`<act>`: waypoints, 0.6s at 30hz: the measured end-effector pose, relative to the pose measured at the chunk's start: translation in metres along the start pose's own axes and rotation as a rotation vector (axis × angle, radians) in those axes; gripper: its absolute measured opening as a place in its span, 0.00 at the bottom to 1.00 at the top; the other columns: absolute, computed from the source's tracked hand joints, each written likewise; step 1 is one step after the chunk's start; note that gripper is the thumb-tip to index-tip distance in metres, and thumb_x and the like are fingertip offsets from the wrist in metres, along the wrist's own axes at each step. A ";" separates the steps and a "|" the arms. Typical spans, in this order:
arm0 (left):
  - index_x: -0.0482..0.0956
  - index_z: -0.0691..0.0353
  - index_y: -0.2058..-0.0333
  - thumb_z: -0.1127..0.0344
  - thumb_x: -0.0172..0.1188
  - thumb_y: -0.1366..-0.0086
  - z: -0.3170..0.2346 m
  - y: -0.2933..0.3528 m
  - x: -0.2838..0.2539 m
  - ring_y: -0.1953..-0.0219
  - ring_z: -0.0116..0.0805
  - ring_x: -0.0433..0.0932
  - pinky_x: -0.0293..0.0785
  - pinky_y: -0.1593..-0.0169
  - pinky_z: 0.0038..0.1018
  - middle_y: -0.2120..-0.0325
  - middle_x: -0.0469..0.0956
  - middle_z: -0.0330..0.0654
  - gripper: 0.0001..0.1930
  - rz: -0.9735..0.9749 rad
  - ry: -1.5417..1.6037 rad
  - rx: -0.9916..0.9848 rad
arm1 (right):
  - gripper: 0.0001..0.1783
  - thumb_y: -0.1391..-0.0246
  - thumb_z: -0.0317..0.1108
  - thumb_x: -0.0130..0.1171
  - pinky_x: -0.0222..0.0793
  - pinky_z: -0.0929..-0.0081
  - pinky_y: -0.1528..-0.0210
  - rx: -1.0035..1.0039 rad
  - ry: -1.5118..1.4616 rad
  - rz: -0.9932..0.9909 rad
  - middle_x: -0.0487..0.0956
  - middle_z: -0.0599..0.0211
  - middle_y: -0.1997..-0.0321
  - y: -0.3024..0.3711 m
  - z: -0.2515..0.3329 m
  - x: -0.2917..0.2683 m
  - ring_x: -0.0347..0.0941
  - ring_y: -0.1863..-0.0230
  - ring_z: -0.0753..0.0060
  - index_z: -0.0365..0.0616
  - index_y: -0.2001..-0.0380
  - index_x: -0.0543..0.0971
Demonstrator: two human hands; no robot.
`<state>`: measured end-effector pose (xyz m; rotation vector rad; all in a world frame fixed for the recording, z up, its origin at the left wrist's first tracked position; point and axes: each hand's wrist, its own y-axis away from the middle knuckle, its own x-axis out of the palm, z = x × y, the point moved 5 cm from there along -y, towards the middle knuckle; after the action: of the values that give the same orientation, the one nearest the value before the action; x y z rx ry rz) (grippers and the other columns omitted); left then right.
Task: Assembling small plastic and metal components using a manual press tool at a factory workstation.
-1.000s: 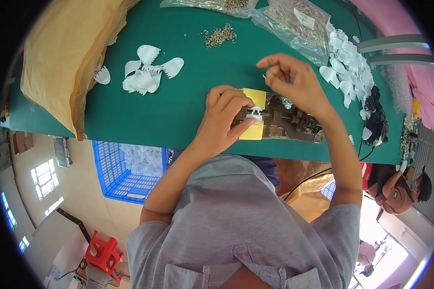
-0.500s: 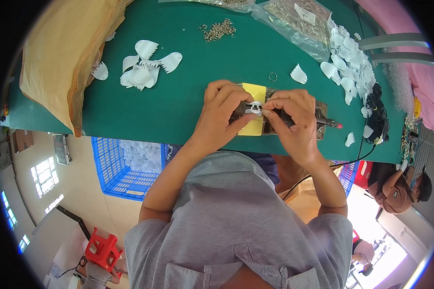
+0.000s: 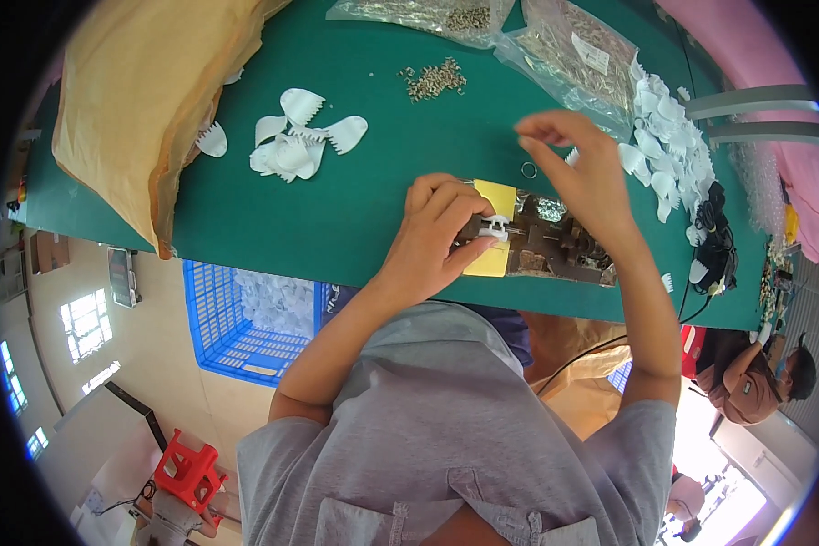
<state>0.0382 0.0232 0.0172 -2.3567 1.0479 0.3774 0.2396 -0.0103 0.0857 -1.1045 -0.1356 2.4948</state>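
My left hand [image 3: 435, 235] pinches a small white plastic part [image 3: 494, 227] between thumb and fingers. The part sits at the left end of a brown metal fixture [image 3: 546, 253], over a yellow pad [image 3: 494, 193]. Raised above the green table, right of the fixture's middle, my right hand [image 3: 584, 164] has thumb and fingers apart with nothing seen in them. Close to those fingertips lies a metal ring [image 3: 529, 169]. A white toothed piece [image 3: 571, 156] is mostly hidden behind this hand.
Small metal pieces [image 3: 435, 80] lie in a heap at the far side. White toothed pieces form a left group [image 3: 289, 153] and a larger right pile [image 3: 672, 150]. A brown paper bag [image 3: 146, 118], plastic bags [image 3: 569, 55] and black cable [image 3: 712, 218] flank them. Below is a blue crate [image 3: 218, 350].
My right hand has let go of the white part at the fixture and moved up and right. My left hand stays on the part. The whole view has shifted slightly.
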 end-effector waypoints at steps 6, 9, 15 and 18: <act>0.78 0.58 0.54 0.66 0.74 0.41 0.000 0.002 0.002 0.42 0.49 0.68 0.66 0.39 0.43 0.53 0.76 0.42 0.18 0.026 0.025 -0.011 | 0.08 0.43 0.34 0.67 0.79 0.65 0.56 0.035 0.097 0.161 0.86 0.65 0.62 -0.059 -0.040 0.073 0.84 0.61 0.62 0.47 0.60 0.87; 0.78 0.58 0.54 0.66 0.74 0.41 -0.001 0.003 0.001 0.41 0.48 0.68 0.65 0.38 0.43 0.52 0.77 0.43 0.18 0.026 0.040 -0.019 | 0.09 0.41 0.34 0.68 0.78 0.68 0.60 -0.004 0.181 0.104 0.86 0.64 0.62 -0.068 -0.038 0.081 0.83 0.65 0.67 0.44 0.59 0.88; 0.78 0.58 0.53 0.66 0.74 0.41 0.001 0.002 0.000 0.41 0.47 0.69 0.65 0.38 0.43 0.51 0.76 0.42 0.19 0.024 0.054 0.006 | 0.10 0.43 0.37 0.69 0.77 0.65 0.61 0.020 0.283 0.190 0.85 0.63 0.65 -0.068 -0.038 0.081 0.81 0.68 0.64 0.41 0.64 0.87; 0.78 0.58 0.53 0.66 0.74 0.41 0.002 0.002 0.000 0.41 0.47 0.69 0.65 0.38 0.43 0.51 0.76 0.42 0.19 0.019 0.057 -0.007 | 0.09 0.42 0.35 0.68 0.76 0.69 0.62 0.003 0.335 0.351 0.85 0.64 0.67 -0.044 -0.032 0.071 0.81 0.68 0.70 0.40 0.65 0.86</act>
<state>0.0367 0.0230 0.0152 -2.3780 1.0976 0.3226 0.2341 0.0559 0.0257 -1.6461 0.1725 2.5504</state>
